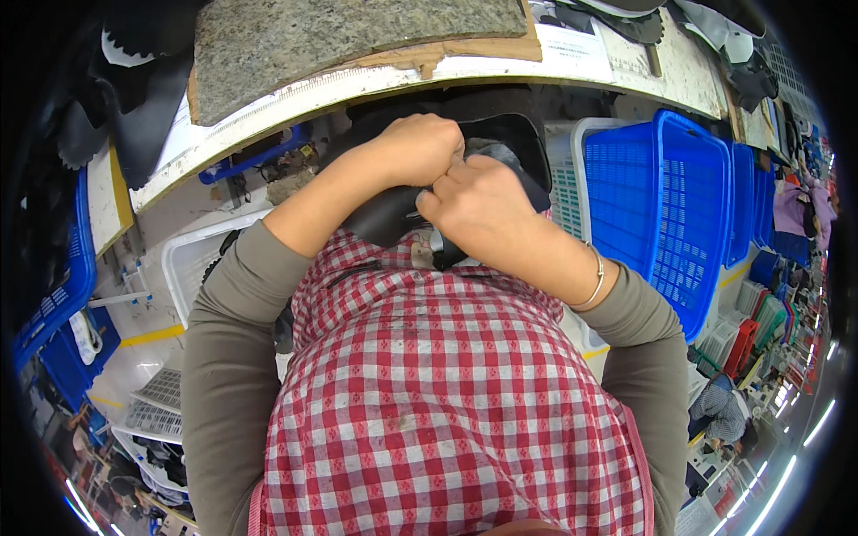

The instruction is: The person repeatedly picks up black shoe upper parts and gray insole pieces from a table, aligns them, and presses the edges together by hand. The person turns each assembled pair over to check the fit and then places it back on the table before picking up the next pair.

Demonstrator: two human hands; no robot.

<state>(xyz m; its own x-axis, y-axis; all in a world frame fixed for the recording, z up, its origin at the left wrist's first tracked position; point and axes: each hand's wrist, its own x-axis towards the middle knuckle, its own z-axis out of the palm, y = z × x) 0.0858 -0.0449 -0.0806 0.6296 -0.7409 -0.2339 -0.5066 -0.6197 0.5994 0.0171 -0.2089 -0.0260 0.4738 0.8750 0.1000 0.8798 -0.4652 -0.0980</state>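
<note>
Both my hands are together in front of my apron, below the bench edge. My left hand (420,149) is closed in a fist, its fingers gripping a black leather-like piece (380,217). Touching it from the right, my right hand (483,201) is also closed on the same piece. The black sheet spreads across my lap, and a curved edge with a grey lining shows beyond my knuckles. A small black-and-silver object (440,250) sits under my right hand; its kind is partly hidden.
Ahead is a white bench with a speckled stone slab (357,54) on a wooden board. Black cut pieces (147,107) hang over its left end. Blue baskets (693,214) stand at the right, and a white crate (183,259) sits at the left.
</note>
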